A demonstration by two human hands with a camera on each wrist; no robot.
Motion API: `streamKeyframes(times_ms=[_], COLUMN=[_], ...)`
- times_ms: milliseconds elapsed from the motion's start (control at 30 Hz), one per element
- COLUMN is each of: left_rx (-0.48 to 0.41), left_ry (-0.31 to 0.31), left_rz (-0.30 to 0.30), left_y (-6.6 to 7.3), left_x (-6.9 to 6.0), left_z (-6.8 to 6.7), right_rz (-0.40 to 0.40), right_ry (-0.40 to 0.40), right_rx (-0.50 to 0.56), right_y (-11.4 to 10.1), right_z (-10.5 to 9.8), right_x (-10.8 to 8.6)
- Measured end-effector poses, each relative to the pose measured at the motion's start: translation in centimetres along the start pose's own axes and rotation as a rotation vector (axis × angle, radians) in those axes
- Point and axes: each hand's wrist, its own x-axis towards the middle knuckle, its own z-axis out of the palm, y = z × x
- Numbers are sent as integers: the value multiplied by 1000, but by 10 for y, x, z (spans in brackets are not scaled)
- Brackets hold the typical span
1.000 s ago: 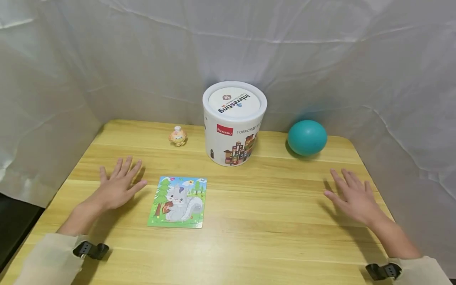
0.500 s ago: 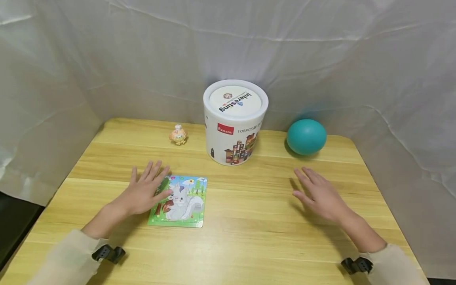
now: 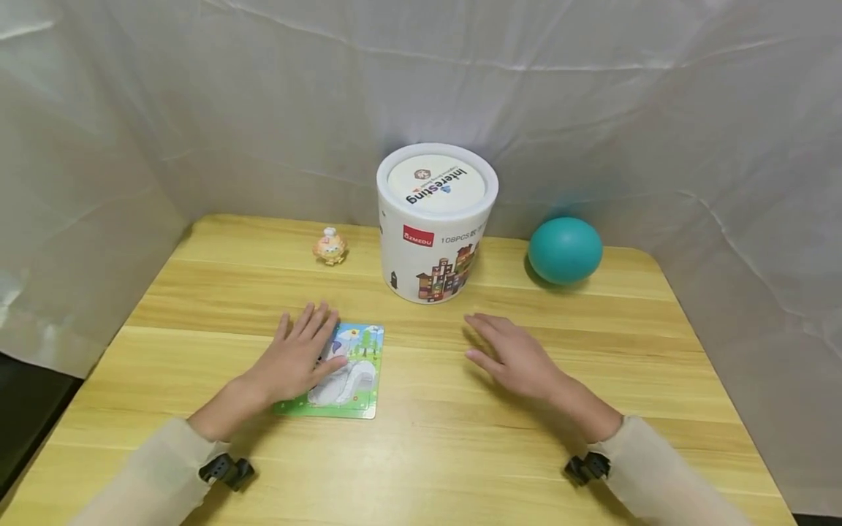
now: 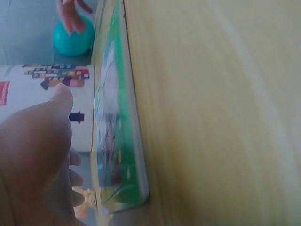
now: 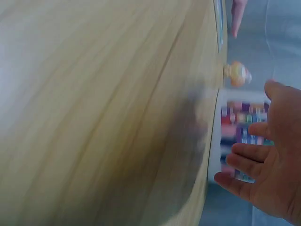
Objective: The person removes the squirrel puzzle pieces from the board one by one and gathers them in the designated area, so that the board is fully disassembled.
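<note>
A square squirrel puzzle (image 3: 358, 387) lies flat on the wooden table (image 3: 434, 453), left of the middle. My left hand (image 3: 292, 361) is over its left part, fingers spread, hiding much of the squirrel. In the left wrist view a gap shows between this hand (image 4: 37, 150) and the puzzle (image 4: 127, 117). My right hand (image 3: 516, 358) hovers above the table to the right of the puzzle, holding nothing. Its fingers (image 5: 244, 165) are loosely extended in the right wrist view. Behind and between the hands stands a white lidded bucket (image 3: 427, 256) with building blocks printed on it.
A teal ball (image 3: 566, 250) sits at the back right of the table. Left of the bucket stands a small orange chick figure (image 3: 330, 248) with a white hat. Pale cloth (image 3: 263, 109) hangs behind the table and along both sides.
Both hands have moved inward. The left hand came from beside the puzzle to above it, and the right hand shifted left from the table's right side. The puzzle stayed in place.
</note>
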Motion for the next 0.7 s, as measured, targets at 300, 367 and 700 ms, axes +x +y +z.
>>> streamKeyframes(times_ms=[300,367,700], left_rx=[-16,-21,-19], left_ry=[-40,-36,-54], left_rz=[-20,-15,-5], left_y=[8,9,8], left_x=[4,4,3], left_z=[10,11,16], right_rz=[22,31,57], right_ry=[-15,-19,-60], right_rx=[153,194,359], right_y=[-40,-47,-72], right_z=[19,24,48], right_x=[36,43,72])
